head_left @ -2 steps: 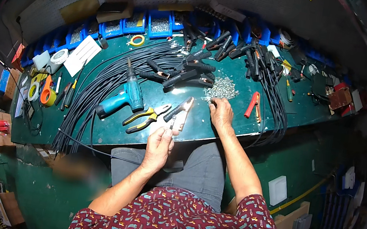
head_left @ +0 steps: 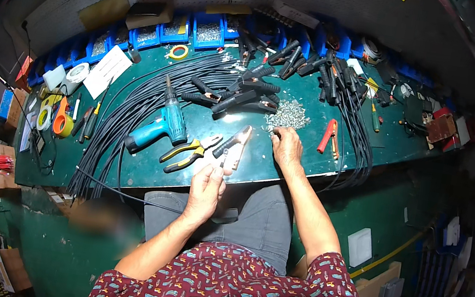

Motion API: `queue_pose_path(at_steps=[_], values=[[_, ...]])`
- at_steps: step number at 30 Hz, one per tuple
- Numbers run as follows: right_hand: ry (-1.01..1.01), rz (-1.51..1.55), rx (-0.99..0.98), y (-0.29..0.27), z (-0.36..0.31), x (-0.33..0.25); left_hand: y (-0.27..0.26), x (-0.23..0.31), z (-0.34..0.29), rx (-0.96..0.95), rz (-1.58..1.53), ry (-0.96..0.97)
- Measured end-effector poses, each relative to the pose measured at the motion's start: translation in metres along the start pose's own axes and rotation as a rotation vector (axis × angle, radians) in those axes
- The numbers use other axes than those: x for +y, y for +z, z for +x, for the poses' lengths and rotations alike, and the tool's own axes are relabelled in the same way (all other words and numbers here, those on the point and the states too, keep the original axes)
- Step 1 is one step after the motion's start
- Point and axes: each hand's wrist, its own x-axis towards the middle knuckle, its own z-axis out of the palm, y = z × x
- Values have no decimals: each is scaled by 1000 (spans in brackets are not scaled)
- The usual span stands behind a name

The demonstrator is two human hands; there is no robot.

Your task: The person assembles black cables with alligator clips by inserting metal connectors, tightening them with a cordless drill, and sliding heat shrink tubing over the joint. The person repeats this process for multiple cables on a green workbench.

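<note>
My left hand [head_left: 204, 193] is closed round the end of a black cable [head_left: 160, 205], just in front of the bench edge. The cable runs off to the left. Right above those fingertips lies a clamp [head_left: 227, 146] with a black handle and copper-coloured jaw; whether the hand touches it I cannot tell. My right hand [head_left: 287, 148] rests at the near edge of a pile of small silvery screws [head_left: 289, 114], fingertips bent together; what they pinch is hidden. Left of the clamp are yellow-and-black pliers [head_left: 190, 153] and a teal power drill [head_left: 161, 127].
Black cables [head_left: 126, 106] curve across the left of the green bench, more hang over its front edge at right. Black clamps [head_left: 245, 97] lie behind the drill. A red clamp [head_left: 327, 137] sits right of the screws. Blue bins [head_left: 207, 30] line the back.
</note>
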Motion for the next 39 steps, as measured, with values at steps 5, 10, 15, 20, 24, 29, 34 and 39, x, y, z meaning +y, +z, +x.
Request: queue_pose_path(at_steps=[5,10,15,20,24,29,34,39], values=[[-30,18,73,0,-7,-2,-2,-7,9,34,-10,-16],[250,291,-169,-1,-15,-57,2,-10,15,23,-12,-7],[272,220,-258,26,-13,-82,4,-5,12,40,-21,-25],[451,964,-337,14,-13,-72,-3,-13,12,-12,106,22],[358,996,-305,-33,-23,-102,4,-4,5,-14,148,71],[366,1116,-218,-54,-27,-109,11,22,0,-112,260,77],[357,1035,-212,-65,-34,-122,10,15,2,-83,218,55],[325,1092,-240,-75,-46,-138,6,16,19,-131,129,12]])
